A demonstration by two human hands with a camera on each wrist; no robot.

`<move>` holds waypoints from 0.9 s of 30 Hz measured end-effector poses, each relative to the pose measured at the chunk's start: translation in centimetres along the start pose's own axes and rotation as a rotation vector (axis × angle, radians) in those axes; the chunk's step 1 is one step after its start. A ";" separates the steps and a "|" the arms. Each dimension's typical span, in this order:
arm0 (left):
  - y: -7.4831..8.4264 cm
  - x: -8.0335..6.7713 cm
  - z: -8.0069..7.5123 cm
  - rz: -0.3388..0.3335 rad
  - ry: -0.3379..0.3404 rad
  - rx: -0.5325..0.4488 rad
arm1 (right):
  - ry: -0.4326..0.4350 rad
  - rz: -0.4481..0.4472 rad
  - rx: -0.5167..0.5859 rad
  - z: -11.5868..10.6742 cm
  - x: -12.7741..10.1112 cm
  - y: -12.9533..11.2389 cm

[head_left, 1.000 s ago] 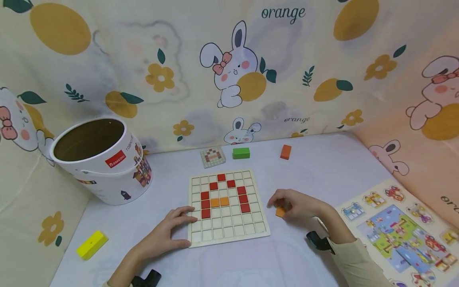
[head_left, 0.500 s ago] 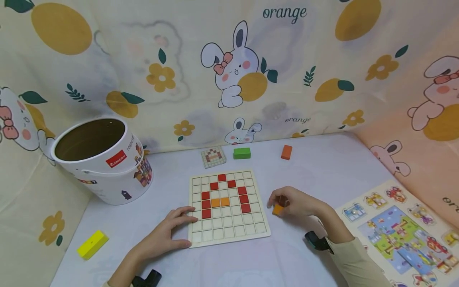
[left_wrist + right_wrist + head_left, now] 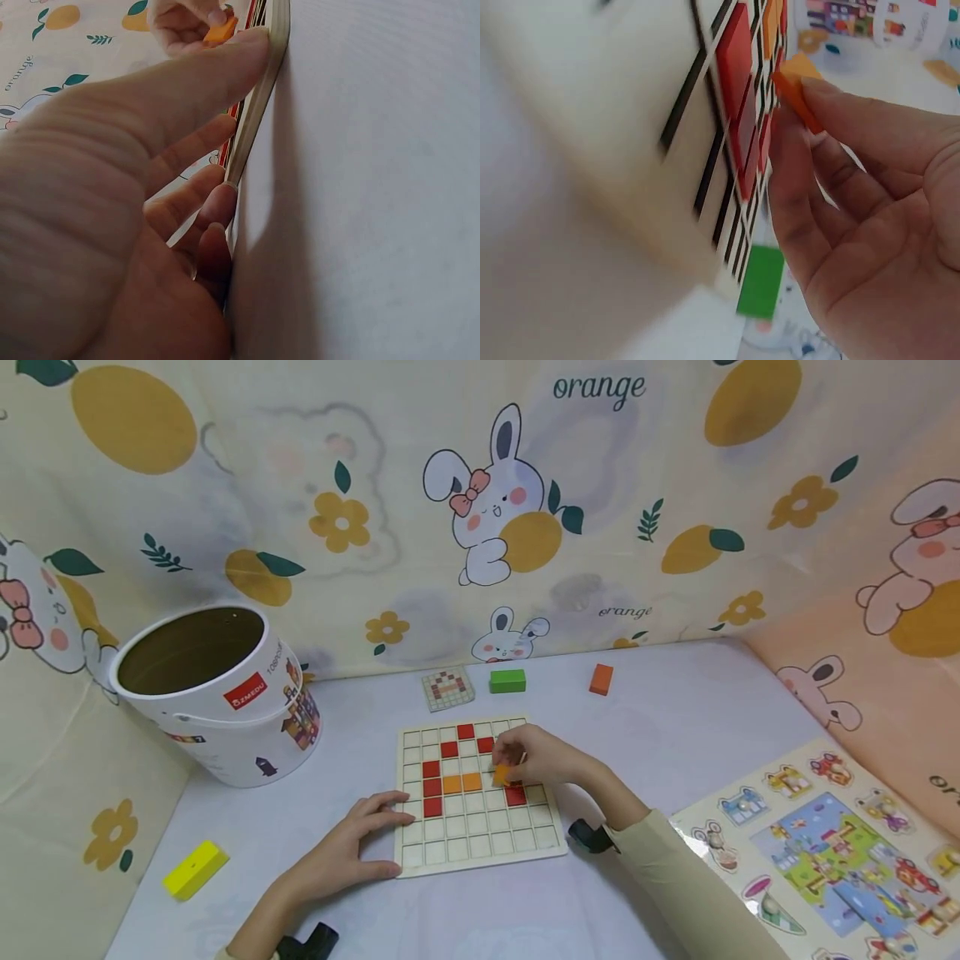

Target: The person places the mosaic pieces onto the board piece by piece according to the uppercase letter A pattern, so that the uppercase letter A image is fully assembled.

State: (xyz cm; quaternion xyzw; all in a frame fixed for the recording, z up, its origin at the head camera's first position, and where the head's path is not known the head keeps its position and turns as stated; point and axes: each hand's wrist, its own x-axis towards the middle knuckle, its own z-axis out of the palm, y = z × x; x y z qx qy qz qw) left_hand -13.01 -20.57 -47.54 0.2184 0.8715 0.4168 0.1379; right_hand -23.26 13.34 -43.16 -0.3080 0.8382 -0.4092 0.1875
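Note:
A wooden grid board [image 3: 480,852] lies on the table with several red tiles [image 3: 430,788] forming an arch and two orange tiles [image 3: 461,782] inside it. My right hand [image 3: 534,758] hovers over the board's right part and pinches a small orange tile [image 3: 501,774] [image 3: 799,94] just right of the two orange ones. My left hand [image 3: 352,847] rests on the table with straight fingers [image 3: 225,71] pressing the board's left edge [image 3: 259,105].
A white open bucket [image 3: 213,693] stands at the back left. A yellow block [image 3: 195,869] lies front left. A pattern card [image 3: 447,687], a green block [image 3: 507,680] and an orange block [image 3: 601,678] lie behind the board. A picture puzzle board [image 3: 832,852] lies at the right.
My right hand picked the orange tile up from the table right of the board and carried it left over the grid. The left hand stayed put.

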 end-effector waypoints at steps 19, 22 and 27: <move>0.5 0.0 -0.1 0.011 -0.001 0.024 | 0.009 -0.009 -0.235 1.7 0.9 -1.2; 0.5 0.0 -0.1 0.019 -0.003 0.028 | 0.033 -0.011 -0.307 1.7 0.8 -1.4; 0.4 0.1 -0.1 0.007 -0.004 0.021 | 0.082 0.012 -0.359 1.9 0.6 -1.5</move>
